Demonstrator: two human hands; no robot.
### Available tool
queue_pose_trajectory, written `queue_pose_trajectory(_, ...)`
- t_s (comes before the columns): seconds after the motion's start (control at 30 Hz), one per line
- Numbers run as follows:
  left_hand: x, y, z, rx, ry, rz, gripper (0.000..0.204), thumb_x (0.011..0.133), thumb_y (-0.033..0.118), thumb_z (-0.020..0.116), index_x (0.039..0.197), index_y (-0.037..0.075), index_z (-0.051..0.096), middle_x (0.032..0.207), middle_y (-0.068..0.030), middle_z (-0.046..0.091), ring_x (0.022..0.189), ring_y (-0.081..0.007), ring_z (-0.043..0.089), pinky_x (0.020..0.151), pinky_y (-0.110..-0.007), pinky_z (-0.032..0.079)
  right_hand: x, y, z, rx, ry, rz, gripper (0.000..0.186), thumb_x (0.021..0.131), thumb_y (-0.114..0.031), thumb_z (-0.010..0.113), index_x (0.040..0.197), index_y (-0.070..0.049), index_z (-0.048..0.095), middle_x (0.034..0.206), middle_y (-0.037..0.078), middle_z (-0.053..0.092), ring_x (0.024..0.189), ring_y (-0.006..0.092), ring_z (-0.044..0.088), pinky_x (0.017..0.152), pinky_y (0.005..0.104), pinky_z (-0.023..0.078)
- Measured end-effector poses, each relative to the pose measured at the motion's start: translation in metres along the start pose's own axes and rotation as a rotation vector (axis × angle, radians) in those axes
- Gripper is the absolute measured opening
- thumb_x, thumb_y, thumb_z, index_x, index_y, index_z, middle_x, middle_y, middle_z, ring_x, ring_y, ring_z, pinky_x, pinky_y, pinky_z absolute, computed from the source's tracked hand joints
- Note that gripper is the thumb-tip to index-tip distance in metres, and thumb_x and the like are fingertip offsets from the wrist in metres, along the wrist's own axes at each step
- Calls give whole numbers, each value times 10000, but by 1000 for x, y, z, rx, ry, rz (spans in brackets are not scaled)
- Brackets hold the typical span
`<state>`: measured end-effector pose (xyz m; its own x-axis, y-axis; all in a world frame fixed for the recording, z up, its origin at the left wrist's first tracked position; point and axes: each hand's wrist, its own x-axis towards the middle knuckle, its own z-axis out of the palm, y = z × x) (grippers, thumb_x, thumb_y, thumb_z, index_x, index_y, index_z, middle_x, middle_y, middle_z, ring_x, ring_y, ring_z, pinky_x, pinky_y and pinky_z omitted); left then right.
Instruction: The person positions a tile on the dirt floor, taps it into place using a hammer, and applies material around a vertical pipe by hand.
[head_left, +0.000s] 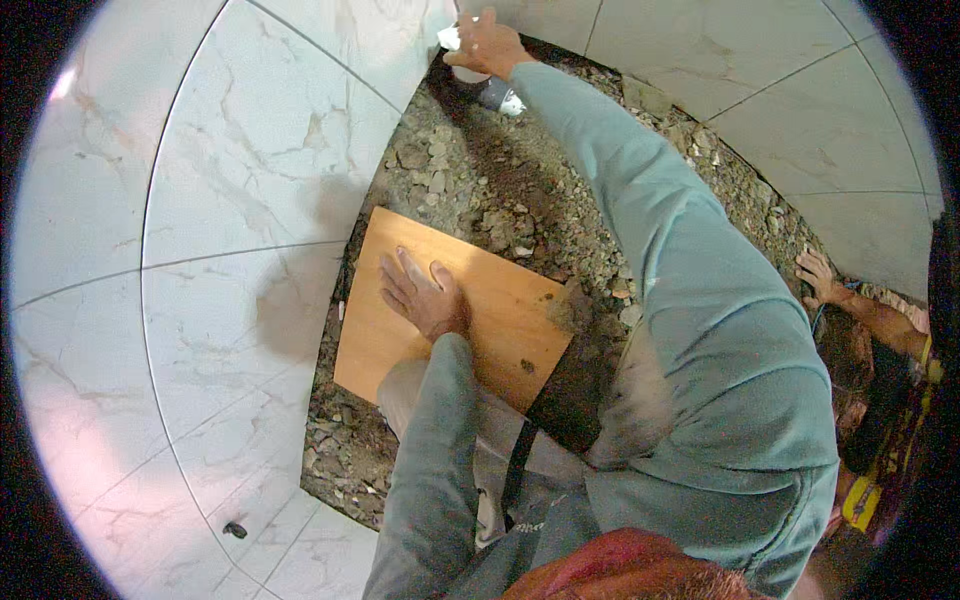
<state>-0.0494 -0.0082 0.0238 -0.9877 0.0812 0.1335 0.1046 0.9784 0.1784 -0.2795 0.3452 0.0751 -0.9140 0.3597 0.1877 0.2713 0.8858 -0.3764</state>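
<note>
My left hand [425, 298] lies flat on a tan, wood-coloured square board or tile [500, 310], fingers spread. The panel rests on the rubble ground, with dark smudges near its right edge. Stretched to the far corner, my right hand [488, 46] has its fingers curled at a bright white piece [449, 38], whose kind I cannot make out. Just below that hand, a short grey-white pipe-like piece [497, 96] shows at the ground, partly covered by the hand and shadow.
Marble-patterned tiles [250, 150] line the left side, and more tiles [780, 80] the far right. Broken stone and soil [500, 200] lie between them. At the right edge, another person's hand [820, 275] touches the rubble. A small dark object [235, 529] sits at lower left.
</note>
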Motion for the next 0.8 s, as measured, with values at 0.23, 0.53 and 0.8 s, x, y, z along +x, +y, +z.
queue_pose_trajectory(0.23, 0, 0, 0, -80, 4, 1, 664, 986, 337, 517, 1585, 93, 366, 1673, -209, 262, 1555, -413, 204, 1251, -594, 134, 4, 7, 11, 11, 52, -93, 622, 816, -494, 775, 1209, -47, 594, 1198, 203, 647, 1070, 404, 683, 862, 505, 593)
queue_pose_trajectory(0.53, 0, -1, 0, -1, -31, -28, 665, 987, 333, 541, 1583, 92, 372, 1688, -186, 221, 1553, -396, 208, 1257, -582, 138, 4, 12, 8, -82, -67, -185, 712, 909, -537, 715, 1340, 8, 560, 1291, 267, 598, 1125, 419, 647, 875, 513, 570)
queue_pose_trajectory(0.8, 0, -1, 1, 1, 21, 7, 665, 984, 332, 544, 1578, 85, 373, 1665, -197, 269, 1537, -404, 239, 1249, -589, 158, 4, 7, 1, -96, -32, -210, 633, 918, -548, 683, 1218, 8, 640, 1207, 217, 661, 1039, 398, 686, 868, 506, 571)
